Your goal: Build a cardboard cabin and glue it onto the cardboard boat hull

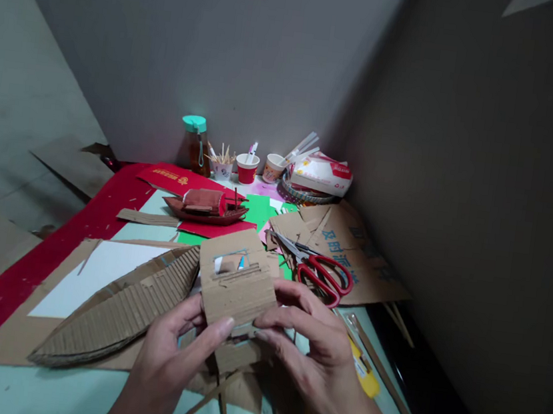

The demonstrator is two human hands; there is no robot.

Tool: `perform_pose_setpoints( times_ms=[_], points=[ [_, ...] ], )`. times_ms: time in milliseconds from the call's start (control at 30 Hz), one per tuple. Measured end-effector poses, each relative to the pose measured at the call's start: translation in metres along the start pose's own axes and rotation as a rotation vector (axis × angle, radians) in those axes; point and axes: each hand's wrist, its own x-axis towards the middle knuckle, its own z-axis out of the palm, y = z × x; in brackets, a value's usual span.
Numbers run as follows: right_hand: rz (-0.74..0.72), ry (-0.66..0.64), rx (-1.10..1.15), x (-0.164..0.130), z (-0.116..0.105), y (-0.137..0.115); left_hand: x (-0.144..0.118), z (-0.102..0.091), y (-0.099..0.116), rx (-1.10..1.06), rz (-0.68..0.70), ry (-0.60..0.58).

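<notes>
Between my two hands is a cardboard piece (232, 299) with a rectangular window cut through its upper part. My left hand (179, 343) grips its lower left side, with the thumb lying on the front face. My right hand (311, 335) pinches the lower right edge with thumb and fingers. Below the window, part of the lower edge is hidden by my fingers. To the left lies a boat hull of corrugated cardboard (123, 302), close to my left hand. Red-handled scissors (326, 277) rest just beyond my right hand.
A small reddish-brown model boat (206, 205) stands farther back. Behind it are a bottle (196, 147), a cup of sticks (221, 168), a red cup (246, 171) and a white package (323, 174). A yellow tool (364, 372) and printed cardboard (365, 261) lie at right.
</notes>
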Motion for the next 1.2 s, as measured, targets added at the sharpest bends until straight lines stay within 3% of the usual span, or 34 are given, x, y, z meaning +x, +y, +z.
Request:
perform_pose_setpoints(
  times_ms=[333,567,700,800,900,1033,1200],
  points=[
    [0.048,0.04,0.027,0.004,-0.002,0.0,0.002,-0.007,0.001,0.098,0.036,-0.032],
    [0.309,0.145,0.189,0.007,-0.01,0.001,0.003,-0.006,0.002,0.16,0.101,0.057],
    [0.303,0.159,0.148,0.008,-0.011,0.005,0.002,-0.006,0.001,0.165,0.143,0.079],
    [0.305,0.139,0.039,0.008,-0.012,0.008,0.003,-0.007,-0.001,0.131,0.128,0.023],
    [0.292,0.116,-0.068,0.009,-0.013,0.011,0.005,-0.008,-0.005,0.038,0.049,-0.014],
    [0.233,0.077,-0.152,0.011,-0.015,0.013,0.005,-0.006,-0.008,-0.079,-0.087,0.045],
    [0.179,0.041,-0.217,0.01,-0.017,0.02,0.005,-0.006,-0.011,-0.106,-0.094,0.009]
  ],
)
